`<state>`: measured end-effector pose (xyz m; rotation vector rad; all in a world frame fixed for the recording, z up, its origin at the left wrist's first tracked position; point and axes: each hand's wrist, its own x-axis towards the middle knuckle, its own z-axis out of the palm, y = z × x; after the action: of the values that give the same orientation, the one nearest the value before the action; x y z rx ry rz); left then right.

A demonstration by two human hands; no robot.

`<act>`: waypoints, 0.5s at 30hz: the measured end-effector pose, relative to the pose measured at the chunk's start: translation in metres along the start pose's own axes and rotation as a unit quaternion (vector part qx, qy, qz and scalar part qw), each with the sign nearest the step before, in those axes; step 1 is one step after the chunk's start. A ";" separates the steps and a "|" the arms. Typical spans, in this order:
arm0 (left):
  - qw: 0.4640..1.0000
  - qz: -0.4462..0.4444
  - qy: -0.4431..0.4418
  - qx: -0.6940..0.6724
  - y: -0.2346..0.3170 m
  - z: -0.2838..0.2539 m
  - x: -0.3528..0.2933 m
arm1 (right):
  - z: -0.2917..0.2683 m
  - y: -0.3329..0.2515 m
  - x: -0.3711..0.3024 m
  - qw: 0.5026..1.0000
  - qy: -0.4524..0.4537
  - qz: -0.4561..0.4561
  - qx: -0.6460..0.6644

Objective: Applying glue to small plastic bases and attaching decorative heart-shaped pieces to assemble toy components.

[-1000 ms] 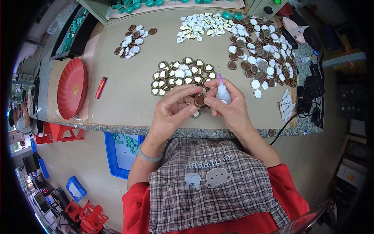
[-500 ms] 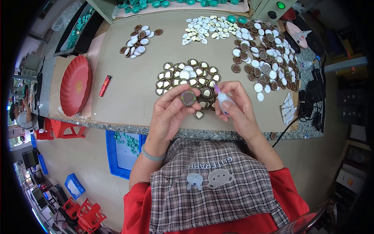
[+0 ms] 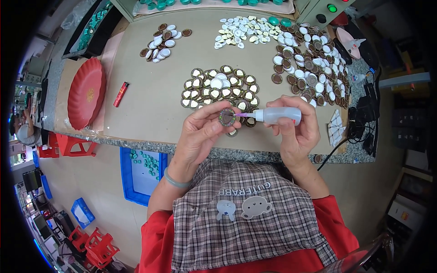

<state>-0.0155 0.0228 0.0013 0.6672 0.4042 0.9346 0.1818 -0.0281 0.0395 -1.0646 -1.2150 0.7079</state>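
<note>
White bottle (image 3: 280,115) swung level, nozzle (image 3: 242,115) at brown disc (image 3: 226,118), right hand (image 3: 294,140) gripping bottle, left hand (image 3: 199,130) pinching disc between fingers

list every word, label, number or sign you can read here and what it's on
Plaid apron: pale printed lettering across the chest, legible, but I won't copy its wording.
Red fluted tray: gold marking, too small to read.
Squeeze bottle in the right hand: small red mark, too small to read.

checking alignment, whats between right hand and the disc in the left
In the head view, the white bottle's neck and purple tip lie between the right hand and the held disc; whether the tip touches is unclear.
</note>
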 end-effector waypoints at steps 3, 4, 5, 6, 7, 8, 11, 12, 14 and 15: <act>1.000 -0.003 0.000 0.002 -0.002 -0.001 0.000 | -0.003 0.002 -0.002 0.995 -0.010 -0.055 -0.084; 1.000 -0.003 0.001 0.002 -0.002 -0.001 0.000 | -0.003 0.002 -0.003 0.988 -0.013 -0.088 -0.129; 1.000 -0.004 -0.001 0.003 -0.002 -0.001 0.000 | -0.003 0.002 -0.003 0.988 -0.014 -0.087 -0.129; 1.000 -0.006 -0.002 0.004 -0.002 -0.001 0.000 | -0.002 0.000 -0.003 0.986 -0.016 -0.098 -0.137; 1.000 -0.006 -0.002 0.003 -0.002 -0.002 0.000 | -0.002 -0.001 -0.003 0.983 -0.019 -0.109 -0.145; 1.000 -0.008 -0.003 0.005 -0.002 -0.002 0.000 | -0.001 -0.002 -0.004 0.983 -0.019 -0.108 -0.145; 1.000 -0.009 -0.005 0.009 -0.003 -0.003 0.000 | -0.001 -0.003 -0.004 0.981 -0.024 -0.109 -0.160; 1.000 -0.010 -0.006 0.010 -0.003 -0.004 0.000 | -0.001 -0.003 -0.004 0.979 -0.025 -0.117 -0.166; 1.000 -0.010 -0.004 0.011 -0.003 -0.003 0.000 | -0.001 -0.004 -0.003 0.977 -0.026 -0.125 -0.173; 1.000 -0.011 -0.003 0.011 -0.003 -0.002 0.000 | -0.001 -0.005 -0.003 0.975 -0.032 -0.123 -0.185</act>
<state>-0.0153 0.0223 -0.0020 0.6838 0.4168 0.9090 0.1813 -0.0329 0.0433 -1.1725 -1.5428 0.3320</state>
